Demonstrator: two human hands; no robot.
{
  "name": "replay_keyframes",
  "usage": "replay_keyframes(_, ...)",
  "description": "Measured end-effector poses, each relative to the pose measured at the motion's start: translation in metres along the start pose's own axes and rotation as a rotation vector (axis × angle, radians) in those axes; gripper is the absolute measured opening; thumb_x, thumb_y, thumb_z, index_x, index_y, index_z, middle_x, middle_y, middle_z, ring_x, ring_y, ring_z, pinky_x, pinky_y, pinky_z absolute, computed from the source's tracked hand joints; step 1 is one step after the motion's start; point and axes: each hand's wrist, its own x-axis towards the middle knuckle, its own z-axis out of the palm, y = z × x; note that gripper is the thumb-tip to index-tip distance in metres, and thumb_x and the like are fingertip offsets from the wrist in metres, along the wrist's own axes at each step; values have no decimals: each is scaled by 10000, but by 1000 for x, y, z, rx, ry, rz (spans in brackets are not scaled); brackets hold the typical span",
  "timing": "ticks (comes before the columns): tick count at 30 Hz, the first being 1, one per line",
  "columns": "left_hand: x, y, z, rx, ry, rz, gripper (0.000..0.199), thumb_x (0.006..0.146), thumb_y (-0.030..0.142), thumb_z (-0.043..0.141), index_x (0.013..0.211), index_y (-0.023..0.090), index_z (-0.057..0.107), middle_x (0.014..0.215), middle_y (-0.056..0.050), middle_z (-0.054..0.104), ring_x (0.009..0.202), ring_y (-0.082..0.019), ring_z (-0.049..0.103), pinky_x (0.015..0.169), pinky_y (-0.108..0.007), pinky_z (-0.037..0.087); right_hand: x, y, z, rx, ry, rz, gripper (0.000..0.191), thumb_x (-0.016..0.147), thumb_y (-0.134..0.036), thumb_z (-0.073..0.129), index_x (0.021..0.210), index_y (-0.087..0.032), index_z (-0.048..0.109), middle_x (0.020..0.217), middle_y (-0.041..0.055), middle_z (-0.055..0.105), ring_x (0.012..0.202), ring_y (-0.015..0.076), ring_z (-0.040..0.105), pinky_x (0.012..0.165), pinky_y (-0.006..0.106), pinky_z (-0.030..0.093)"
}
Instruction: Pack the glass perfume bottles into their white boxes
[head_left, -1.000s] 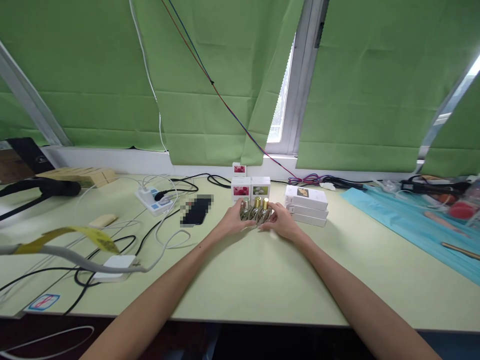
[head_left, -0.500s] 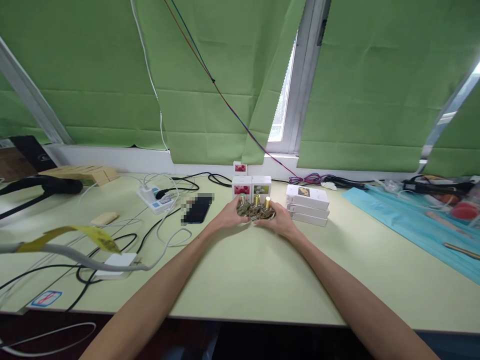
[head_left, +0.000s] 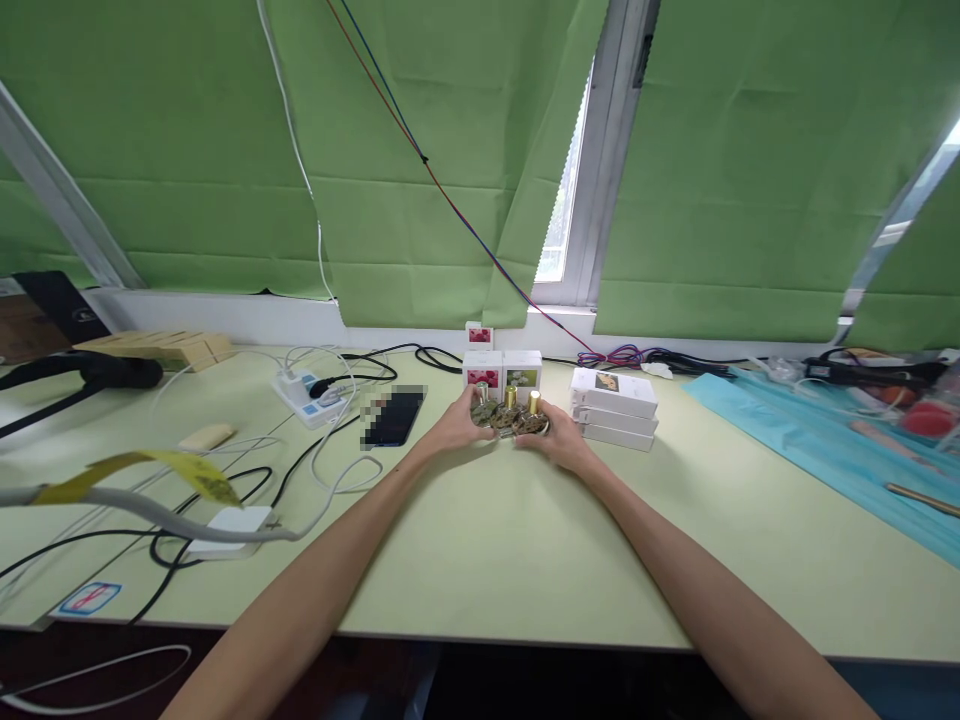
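Note:
Three small round bottles stand side by side in front of two white boxes with flower pictures. The left bottle (head_left: 484,411) has a silvery cap, while the middle bottle (head_left: 506,417) and the right bottle (head_left: 531,420) have gold caps. My left hand (head_left: 458,424) curls round the left bottle from its outer side. Round the right bottle, my right hand (head_left: 560,436) is curled in the same way. The pink-pictured box (head_left: 482,368) and the green-pictured box (head_left: 522,370) touch each other just behind the bottles.
Stacked white boxes (head_left: 615,408) lie right of my right hand. Left are a dark phone (head_left: 396,418), a power strip (head_left: 310,397) and tangled cables. A blue sheet (head_left: 810,445) covers the table's right side; a small box (head_left: 478,336) stands at the back.
My hands remain around the outer two bottles. The right bottle now stands slightly apart from the middle one, and the whole view has shifted a little.

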Motion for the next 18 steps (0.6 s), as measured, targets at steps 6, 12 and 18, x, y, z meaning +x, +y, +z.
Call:
replay_keyframes(6,-2,8,-3,121,-22,-14,566,580,326,808,999,213,444,983,-52,574,933,-253,592,827,-383,489,-1,3,-6,44,-49,4,552,720,-330,811,1229,-234,619,1186,68,694,1074,271,631,963,405,481)
replay_keyframes(12,-2,9,-5,112,-7,11,588,563,332,811,1016,213,456,985,-49,572,935,-250,593,823,-375,491,-4,-3,-9,75,-94,-1,548,748,-276,782,1253,-229,576,1228,77,695,1127,266,637,1002,417,487)
replay_keyframes(18,-2,4,-4,116,-18,8,590,575,355,809,1020,211,449,982,-46,576,938,-248,591,831,-375,490,-5,-8,-10,49,-109,18,538,771,-204,738,1271,-220,541,1263,104,676,1150,268,634,1017,444,482)
